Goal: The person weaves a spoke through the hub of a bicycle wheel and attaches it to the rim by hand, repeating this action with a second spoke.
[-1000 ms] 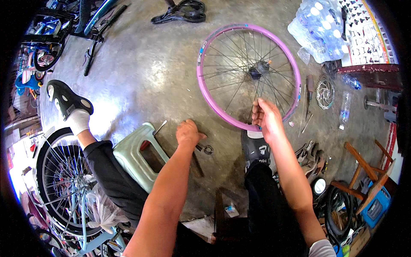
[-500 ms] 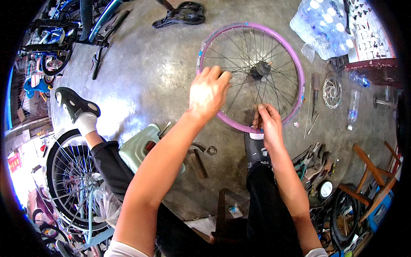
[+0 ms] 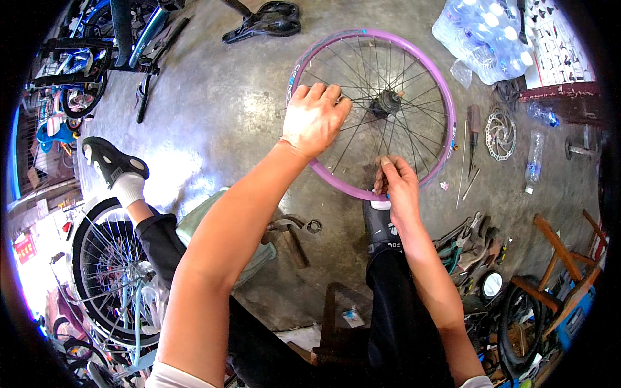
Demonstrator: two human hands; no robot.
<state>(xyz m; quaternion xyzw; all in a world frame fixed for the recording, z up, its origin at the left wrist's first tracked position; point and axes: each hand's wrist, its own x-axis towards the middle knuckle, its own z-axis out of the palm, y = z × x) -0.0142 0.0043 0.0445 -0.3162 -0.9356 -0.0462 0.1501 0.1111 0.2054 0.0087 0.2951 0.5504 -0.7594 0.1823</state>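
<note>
A pink spoked bicycle wheel (image 3: pixel 422 59) with a black hub lies in front of me, its near edge over my right shoe (image 3: pixel 376 229). My left hand (image 3: pixel 315 118) covers the wheel's left side, fingers curled over rim and spokes, tips mostly hidden. Just inside the near rim, my right hand (image 3: pixel 394 181) is closed in a pinch; whatever is between its fingers is too small to make out. A long screwdriver (image 3: pixel 473 126), thin rods and a brake disc (image 3: pixel 500 134) lie right of the wheel. Behind my left forearm are a pale green stool (image 3: pixel 199 216) and metal tools (image 3: pixel 297 252).
Bicycles (image 3: pixel 107 61) crowd the upper left, a saddle (image 3: pixel 265 26) the top, another wheel (image 3: pixel 107 271) the lower left beside my extended foot (image 3: pixel 116 161). Bottled water (image 3: pixel 485 42), piled hand tools (image 3: pixel 472 246), wooden furniture (image 3: pixel 563 258) and tires (image 3: pixel 521 323) line the right.
My left hand has moved from the floor beside the stool up onto the left part of the wheel. My right hand stays at the near rim, shifted slightly.
</note>
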